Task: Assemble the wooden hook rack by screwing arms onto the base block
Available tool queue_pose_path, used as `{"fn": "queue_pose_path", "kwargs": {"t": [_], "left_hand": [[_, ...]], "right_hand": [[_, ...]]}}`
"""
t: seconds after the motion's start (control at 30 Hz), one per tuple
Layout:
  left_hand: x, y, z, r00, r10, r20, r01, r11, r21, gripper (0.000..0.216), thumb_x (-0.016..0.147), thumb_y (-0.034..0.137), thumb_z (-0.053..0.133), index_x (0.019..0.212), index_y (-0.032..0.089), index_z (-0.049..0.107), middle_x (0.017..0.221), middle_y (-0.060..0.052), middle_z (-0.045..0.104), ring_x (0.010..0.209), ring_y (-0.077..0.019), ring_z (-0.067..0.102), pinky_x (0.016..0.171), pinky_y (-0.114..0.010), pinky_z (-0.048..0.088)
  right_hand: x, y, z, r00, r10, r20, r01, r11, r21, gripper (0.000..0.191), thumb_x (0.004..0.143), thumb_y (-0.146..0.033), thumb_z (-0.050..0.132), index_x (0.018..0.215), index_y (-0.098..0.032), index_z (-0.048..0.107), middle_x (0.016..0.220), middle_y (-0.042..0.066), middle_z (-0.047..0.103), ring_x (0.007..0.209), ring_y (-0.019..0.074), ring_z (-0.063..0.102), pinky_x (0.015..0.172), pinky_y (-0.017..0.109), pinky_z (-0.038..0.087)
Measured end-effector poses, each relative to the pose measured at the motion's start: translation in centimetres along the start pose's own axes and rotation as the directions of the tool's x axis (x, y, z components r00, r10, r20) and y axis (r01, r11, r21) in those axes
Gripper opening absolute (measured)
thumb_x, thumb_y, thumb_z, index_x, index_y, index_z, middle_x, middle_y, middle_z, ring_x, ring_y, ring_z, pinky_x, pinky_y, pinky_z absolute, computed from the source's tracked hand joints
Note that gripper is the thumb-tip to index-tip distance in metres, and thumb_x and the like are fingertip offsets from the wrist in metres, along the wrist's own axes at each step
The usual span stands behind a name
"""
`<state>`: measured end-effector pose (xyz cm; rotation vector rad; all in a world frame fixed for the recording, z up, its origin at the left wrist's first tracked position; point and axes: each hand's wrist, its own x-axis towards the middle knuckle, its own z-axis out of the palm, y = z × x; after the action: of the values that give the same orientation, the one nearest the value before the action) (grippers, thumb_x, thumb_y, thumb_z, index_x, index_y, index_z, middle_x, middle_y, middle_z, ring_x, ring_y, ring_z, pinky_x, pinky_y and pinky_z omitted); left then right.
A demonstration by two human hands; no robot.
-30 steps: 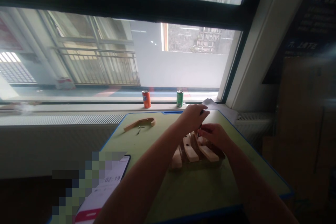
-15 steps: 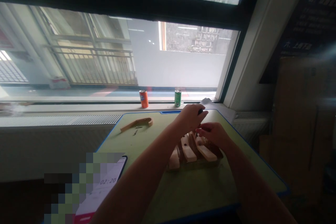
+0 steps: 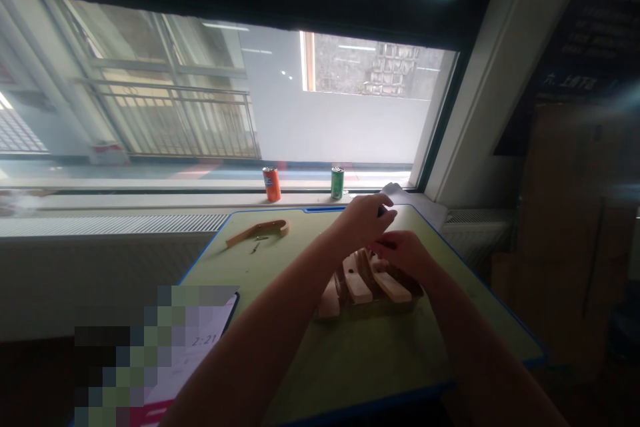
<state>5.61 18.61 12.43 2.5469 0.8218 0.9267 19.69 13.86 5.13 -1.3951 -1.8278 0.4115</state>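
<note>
My left hand (image 3: 367,217) is closed around the dark handle (image 3: 382,211) of what looks like a screwdriver, held upright above a wooden piece. Just below it, my right hand (image 3: 403,250) has its fingers pinched together at the piece's upper end; what they grip is too small to make out. Several pale curved wooden pieces (image 3: 357,283) lie side by side on a brown, glossy base, each sloping towards me. A dark hole shows in the middle one. My left forearm partly covers the leftmost piece (image 3: 329,300).
On the green, blue-edged table (image 3: 300,373) lie a hook-shaped wooden piece (image 3: 257,230) and small metal screws (image 3: 256,247). A phone (image 3: 200,340) with a timer is at the left. An orange can (image 3: 271,185) and a green can (image 3: 337,183) stand on the windowsill.
The view has shifted slightly. Both hands stay at the same wooden piece; my right fingers sit a little differently, and the dark screw-like tip beneath them no longer shows clearly.
</note>
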Motion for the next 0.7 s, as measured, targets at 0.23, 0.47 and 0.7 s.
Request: {"fn": "queue_pose_path", "kwargs": {"t": [0.23, 0.47, 0.7], "left_hand": [[0.11, 0.1, -0.2, 0.998, -0.048, -0.046, 0.049, 0.999, 0.014, 0.03, 0.078, 0.04, 0.054, 0.095, 0.017, 0.065, 0.085, -0.006, 0.068, 0.076, -0.0165, 0.061, 0.072, -0.029, 0.047], [0.27, -0.31, -0.42, 1.0, 0.023, 0.011, -0.023, 1.0, 0.003, 0.025, 0.083, 0.033, 0.048, 0.086, 0.017, 0.067, 0.078, -0.004, 0.067, 0.072, -0.0149, 0.06, 0.069, -0.027, 0.047], [0.05, -0.1, -0.82, 0.996, -0.059, -0.07, 0.065, 0.993, 0.095, 0.029, 0.075, 0.042, 0.057, 0.086, 0.016, 0.066, 0.078, -0.005, 0.066, 0.069, -0.0166, 0.059, 0.067, -0.03, 0.046]], "right_hand": [[0.45, 0.52, 0.47, 0.995, 0.021, -0.101, -0.029, 0.997, -0.078, 0.032, 0.07, -0.047, 0.063, 0.06, -0.017, 0.059, 0.053, -0.001, 0.056, 0.049, 0.0099, 0.045, 0.048, 0.023, 0.033], [0.06, 0.06, 0.13, 0.999, 0.011, -0.041, -0.012, 1.0, -0.022, 0.027, 0.076, -0.041, 0.056, 0.079, -0.017, 0.068, 0.057, 0.0, 0.059, 0.05, 0.0105, 0.045, 0.048, 0.024, 0.034], [0.44, 0.35, 0.32, 0.995, 0.02, -0.102, -0.028, 0.997, -0.076, 0.027, 0.071, -0.044, 0.061, 0.064, -0.018, 0.059, 0.056, -0.001, 0.057, 0.05, 0.0101, 0.046, 0.048, 0.023, 0.033]]}}
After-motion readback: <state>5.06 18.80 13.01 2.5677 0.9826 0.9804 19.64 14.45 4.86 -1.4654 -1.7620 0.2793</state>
